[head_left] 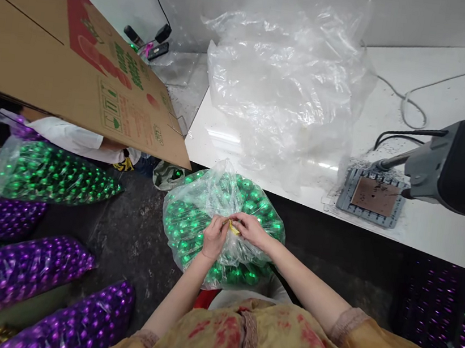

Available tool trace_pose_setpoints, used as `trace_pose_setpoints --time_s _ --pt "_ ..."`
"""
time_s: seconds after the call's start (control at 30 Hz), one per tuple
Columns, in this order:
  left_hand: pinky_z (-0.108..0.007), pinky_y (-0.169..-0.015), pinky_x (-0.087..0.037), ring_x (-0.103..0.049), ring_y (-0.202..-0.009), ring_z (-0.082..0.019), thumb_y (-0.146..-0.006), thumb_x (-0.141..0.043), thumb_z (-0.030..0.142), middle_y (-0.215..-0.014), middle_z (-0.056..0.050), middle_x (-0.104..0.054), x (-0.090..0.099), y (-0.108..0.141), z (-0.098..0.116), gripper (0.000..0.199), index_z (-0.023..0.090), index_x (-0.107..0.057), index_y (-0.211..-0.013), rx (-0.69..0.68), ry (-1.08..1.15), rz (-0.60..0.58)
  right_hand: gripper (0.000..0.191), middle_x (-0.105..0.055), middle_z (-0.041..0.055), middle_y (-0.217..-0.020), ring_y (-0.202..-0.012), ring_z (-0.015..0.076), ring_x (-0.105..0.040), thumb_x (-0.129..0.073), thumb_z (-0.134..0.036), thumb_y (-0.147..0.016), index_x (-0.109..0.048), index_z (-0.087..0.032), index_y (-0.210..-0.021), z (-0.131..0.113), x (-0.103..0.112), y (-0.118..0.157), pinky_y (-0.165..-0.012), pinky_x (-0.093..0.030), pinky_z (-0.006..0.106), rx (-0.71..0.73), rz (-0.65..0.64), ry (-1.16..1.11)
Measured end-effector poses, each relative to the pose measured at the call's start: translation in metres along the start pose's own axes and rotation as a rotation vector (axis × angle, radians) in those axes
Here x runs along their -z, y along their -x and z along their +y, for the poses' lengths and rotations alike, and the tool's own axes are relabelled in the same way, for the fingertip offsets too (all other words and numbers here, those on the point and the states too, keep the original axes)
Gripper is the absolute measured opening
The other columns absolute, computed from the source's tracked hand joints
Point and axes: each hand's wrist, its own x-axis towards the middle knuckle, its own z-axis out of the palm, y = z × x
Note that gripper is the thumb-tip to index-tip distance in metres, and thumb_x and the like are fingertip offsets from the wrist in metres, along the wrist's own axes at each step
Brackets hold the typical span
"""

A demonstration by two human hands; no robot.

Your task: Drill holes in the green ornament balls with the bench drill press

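Note:
A large clear plastic bag full of shiny green balls stands upright in front of my body, its gathered neck in the middle. Around that neck runs a yellow tie. My left hand pinches at the left side of the tie, fingers closed. From the right, my right hand has its fingers closed on the yellow tie. The two hands nearly touch at the fingertips. The bag's loose top spreads out beyond the hands.
Clear plastic bags lie piled on the white table. A grey machine stands at right. A cardboard box is at upper left, with a person's white sleeve below it. Bags of purple balls lie at left.

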Motion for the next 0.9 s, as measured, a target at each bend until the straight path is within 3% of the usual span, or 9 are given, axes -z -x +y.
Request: trace_pose_setpoints --time_s 0.23,0.47,0.73,0.83,0.9 --pt "-0.024 -0.07 -0.05 -0.064 -0.08 -0.015 -0.097 -0.049 0.025 -0.093 -0.007 -0.061 0.011 0.003 0.0 0.015 0.017 -0.061 -0.094 0.057 -0.059 -0.099 0.028 -0.062 0.0018 -0.087 -0.077 0.0096 -0.057 -0.054 -0.04 -0.093 -0.062 -0.013 -0.094 -0.001 0.003 0.001 -0.075 -0.051 0.029 0.044 -0.002 0.177" --pt "-0.025 -0.068 -0.049 -0.065 -0.085 -0.016 -0.095 -0.044 0.02 -0.112 -0.012 -0.058 0.017 0.014 0.012 0.02 0.017 -0.057 -0.08 0.149 -0.061 -0.144 0.024 -0.061 0.0029 -0.092 -0.083 0.0116 -0.058 -0.052 -0.035 -0.094 -0.06 -0.013 -0.098 -0.002 -0.018 -0.004 -0.081 -0.051 0.032 -0.036 0.069 0.362" --pt "-0.028 -0.073 -0.052 -0.066 -0.085 -0.018 -0.095 -0.04 0.026 -0.1 -0.009 -0.062 0.003 0.025 0.004 0.025 0.018 -0.055 -0.076 0.255 0.111 -0.124 0.025 -0.061 0.0008 -0.083 -0.075 0.0095 -0.059 -0.053 -0.036 -0.094 -0.06 -0.012 -0.093 0.0 -0.033 -0.021 -0.075 -0.053 0.029 -0.133 0.185 0.441" --pt "-0.033 -0.075 -0.054 -0.067 -0.086 -0.022 -0.093 -0.043 0.038 -0.094 -0.009 -0.065 0.004 0.025 -0.003 0.031 0.019 -0.058 -0.074 0.356 0.132 -0.11 0.03 -0.061 -0.0003 -0.078 -0.068 0.0083 -0.057 -0.058 -0.042 -0.09 -0.062 -0.012 -0.091 -0.014 -0.009 -0.037 -0.068 -0.052 0.026 -0.065 0.198 0.416" --pt "-0.036 -0.078 -0.055 -0.068 -0.089 -0.025 -0.09 -0.048 0.047 -0.093 -0.009 -0.067 0.01 0.027 -0.009 0.034 0.02 -0.062 -0.076 0.429 0.152 -0.141 0.036 -0.065 0.0026 -0.089 -0.077 0.0108 -0.061 -0.06 -0.047 -0.088 -0.062 -0.014 -0.101 -0.03 0.036 -0.051 -0.073 -0.053 0.028 0.016 0.294 0.394"
